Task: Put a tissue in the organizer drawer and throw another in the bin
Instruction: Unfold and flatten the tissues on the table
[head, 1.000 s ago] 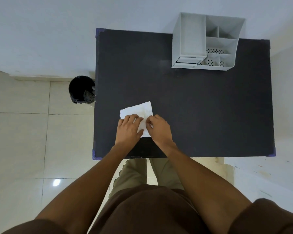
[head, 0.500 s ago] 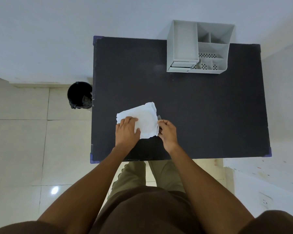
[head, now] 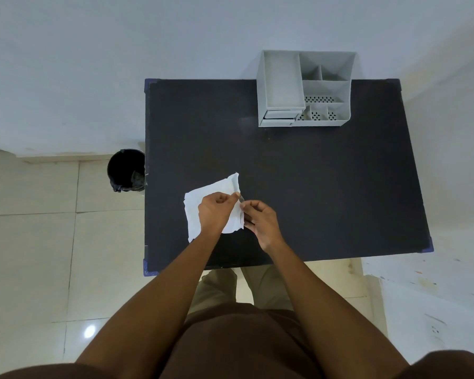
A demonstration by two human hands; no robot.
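A white tissue (head: 203,195) lies near the front left of the black table (head: 326,187), partly lifted along its right edge. My left hand (head: 215,212) rests over the tissue and pinches that right edge. My right hand (head: 260,220) pinches the same edge from the right side. I cannot tell whether there is one sheet or two layers. The grey organizer (head: 304,88) stands at the table's far edge, its small drawer (head: 279,114) at the lower left front, pushed in. The black bin (head: 126,169) stands on the floor, left of the table.
A white wall runs behind the table and along the right side. The floor to the left has pale tiles. My legs are at the table's front edge.
The tissue has spread wider and its right edge has risen. Both hands shifted from pressing its front part to pinching the right edge. The camera tilted, so the table sits lower in view.
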